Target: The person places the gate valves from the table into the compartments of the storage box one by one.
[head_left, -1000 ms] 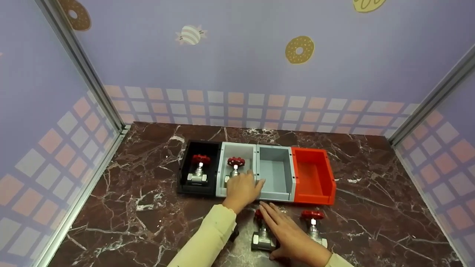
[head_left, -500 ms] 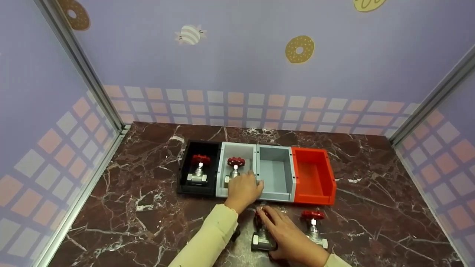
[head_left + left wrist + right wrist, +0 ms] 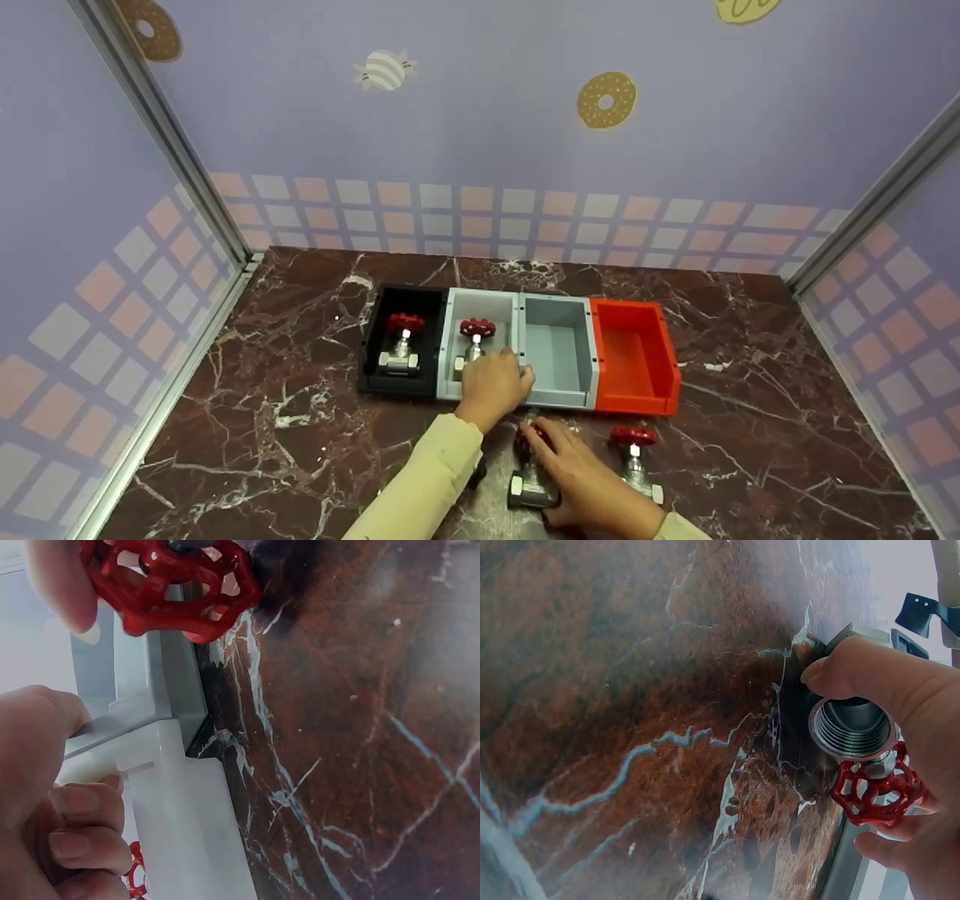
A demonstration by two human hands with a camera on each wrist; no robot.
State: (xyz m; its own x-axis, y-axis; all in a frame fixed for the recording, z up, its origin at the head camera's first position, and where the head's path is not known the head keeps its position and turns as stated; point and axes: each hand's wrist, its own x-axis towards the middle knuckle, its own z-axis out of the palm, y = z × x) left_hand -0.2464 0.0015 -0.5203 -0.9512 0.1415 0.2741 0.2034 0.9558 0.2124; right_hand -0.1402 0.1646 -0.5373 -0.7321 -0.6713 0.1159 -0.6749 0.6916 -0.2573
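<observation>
My left hand (image 3: 493,384) grips the front of the wall between the white bin (image 3: 484,302) and the grey bin (image 3: 556,352); in the left wrist view its thumb (image 3: 52,709) lies on the grey side and its curled fingers on the white side. My right hand (image 3: 589,480) holds a metal gate valve (image 3: 527,489) standing on the tabletop in front of the bins. In the right wrist view the thumb (image 3: 836,671) rests over the valve body, with its threaded opening showing, and fingers reach beside the red handwheel (image 3: 877,795).
A second valve (image 3: 634,465) stands right of my right hand. One valve (image 3: 403,352) sits in the black bin (image 3: 375,375), another valve (image 3: 476,334) in the white bin. The orange bin (image 3: 634,356) ends the row at right. Patterned walls (image 3: 487,135) enclose the marble tabletop (image 3: 285,352).
My right hand's fingers have drawn back slightly and bent around the valve's handwheel. The left hand has shifted a little to the right on the bin wall.
</observation>
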